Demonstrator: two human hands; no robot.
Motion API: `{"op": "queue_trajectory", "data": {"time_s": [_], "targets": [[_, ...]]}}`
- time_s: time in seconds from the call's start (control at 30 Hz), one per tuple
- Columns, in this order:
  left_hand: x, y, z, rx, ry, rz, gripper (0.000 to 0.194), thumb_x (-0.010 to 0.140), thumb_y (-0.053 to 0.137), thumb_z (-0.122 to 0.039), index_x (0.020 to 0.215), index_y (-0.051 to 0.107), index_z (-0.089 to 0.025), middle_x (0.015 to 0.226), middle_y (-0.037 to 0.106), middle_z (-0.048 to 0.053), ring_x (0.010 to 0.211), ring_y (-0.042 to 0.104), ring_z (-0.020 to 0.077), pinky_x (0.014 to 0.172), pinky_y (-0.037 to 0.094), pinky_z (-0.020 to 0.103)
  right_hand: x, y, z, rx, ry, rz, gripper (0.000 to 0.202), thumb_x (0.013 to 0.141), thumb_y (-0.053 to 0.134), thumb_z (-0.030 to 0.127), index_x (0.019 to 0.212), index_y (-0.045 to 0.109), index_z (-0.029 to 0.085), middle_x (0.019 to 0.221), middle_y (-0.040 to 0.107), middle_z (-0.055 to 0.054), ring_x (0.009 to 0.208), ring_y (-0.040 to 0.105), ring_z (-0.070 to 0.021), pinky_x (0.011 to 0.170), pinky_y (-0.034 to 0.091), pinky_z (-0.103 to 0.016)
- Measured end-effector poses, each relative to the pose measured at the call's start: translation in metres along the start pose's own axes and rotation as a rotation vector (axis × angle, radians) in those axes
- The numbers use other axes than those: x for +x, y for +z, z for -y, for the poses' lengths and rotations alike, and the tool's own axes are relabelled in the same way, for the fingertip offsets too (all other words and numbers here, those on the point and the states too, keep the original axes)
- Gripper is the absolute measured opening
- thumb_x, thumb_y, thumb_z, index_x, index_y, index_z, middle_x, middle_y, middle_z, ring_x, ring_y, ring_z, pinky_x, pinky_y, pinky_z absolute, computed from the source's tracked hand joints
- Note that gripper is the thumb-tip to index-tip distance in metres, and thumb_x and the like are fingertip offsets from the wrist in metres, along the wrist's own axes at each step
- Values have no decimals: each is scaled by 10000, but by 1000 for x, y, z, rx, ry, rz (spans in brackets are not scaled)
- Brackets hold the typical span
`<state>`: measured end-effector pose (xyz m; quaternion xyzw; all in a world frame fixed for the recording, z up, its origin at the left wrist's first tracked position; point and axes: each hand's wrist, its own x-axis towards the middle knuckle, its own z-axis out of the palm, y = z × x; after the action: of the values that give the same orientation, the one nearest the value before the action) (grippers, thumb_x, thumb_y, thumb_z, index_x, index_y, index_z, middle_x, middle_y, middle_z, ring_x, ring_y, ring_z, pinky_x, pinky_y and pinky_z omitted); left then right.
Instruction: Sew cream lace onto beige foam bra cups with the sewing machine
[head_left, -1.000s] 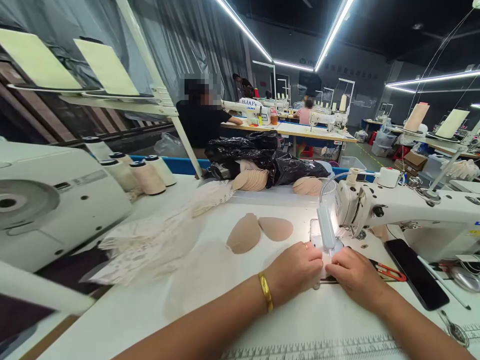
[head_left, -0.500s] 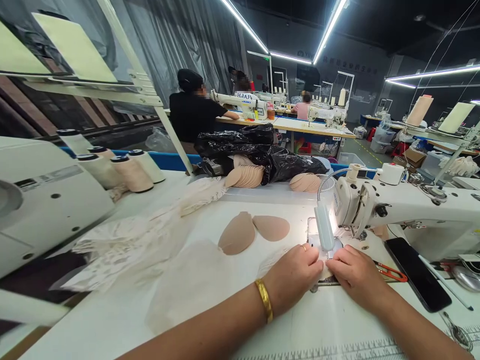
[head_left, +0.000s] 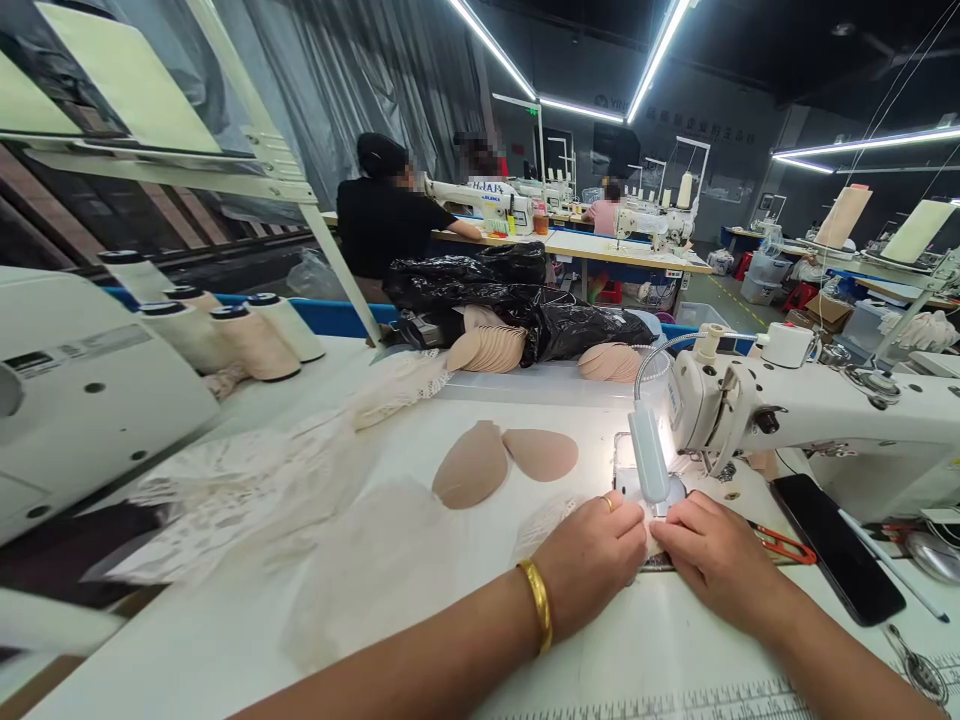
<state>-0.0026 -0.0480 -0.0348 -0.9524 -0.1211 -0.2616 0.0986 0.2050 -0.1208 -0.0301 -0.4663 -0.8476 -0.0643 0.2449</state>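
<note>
My left hand (head_left: 596, 550), with a gold bangle at its wrist, is closed on pale lace fabric (head_left: 546, 522) at the sewing machine (head_left: 832, 400). Close by on the other side, my right hand (head_left: 709, 550) also pinches the edge of this fabric, its fingertips beside the presser area. A small lamp (head_left: 649, 458) on a bendy neck lights the spot and hides the needle. Two beige bra cups (head_left: 472, 468) lie on the white table (head_left: 420, 640) to the left of my hands.
Orange-handled thread snips (head_left: 784, 545) and a black phone (head_left: 836, 550) lie right of my right hand. White lace (head_left: 255, 490) spreads at left near thread cones (head_left: 259, 342). Stacked cups (head_left: 487, 348) and black plastic (head_left: 577, 325) sit behind. A person (head_left: 382, 215) works beyond.
The view has shifted slightly. My left hand has turned a little, and its fingers sit nearer my right hand. Both hands stay on the fabric by the lamp.
</note>
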Motion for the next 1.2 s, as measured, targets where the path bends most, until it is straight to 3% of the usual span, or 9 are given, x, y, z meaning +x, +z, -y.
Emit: {"op": "queue_trajectory", "data": {"time_s": [0.3,0.5,0.73,0.97,1.2], "targets": [[0,9,11,-54,8,46,289,960,461,-51,706,491,-184,738,535,13,623,396,159,606,353,321,0,0,-1,-5,3,-16,270,991,444,62,995,661,224,799,630,-28,743,504,-198,621,367,-317],[20,10,29,-186,-21,158,298,928,512,-67,661,484,-196,717,562,9,640,471,155,606,367,288,-2,5,-7,-60,73,-9,212,979,476,89,918,627,224,819,626,-30,767,534,-205,613,354,-317],[33,-1,38,-179,34,87,165,993,533,-135,866,631,-169,911,707,53,804,626,184,748,489,293,-3,7,-8,-90,125,1,227,979,470,89,995,643,235,820,618,-27,734,538,-209,558,294,-314],[33,3,48,-241,83,89,214,1026,535,-189,847,652,-175,891,724,39,776,634,179,780,502,301,-3,8,-9,-117,115,-2,201,976,475,91,953,624,223,810,600,-27,732,535,-213,563,299,-310],[33,9,58,-279,49,95,102,968,613,-163,896,683,-183,972,747,47,875,663,195,849,501,297,-1,8,-11,-123,107,4,203,964,488,89,975,637,226,832,601,-35,753,557,-220,577,340,-305]]}}
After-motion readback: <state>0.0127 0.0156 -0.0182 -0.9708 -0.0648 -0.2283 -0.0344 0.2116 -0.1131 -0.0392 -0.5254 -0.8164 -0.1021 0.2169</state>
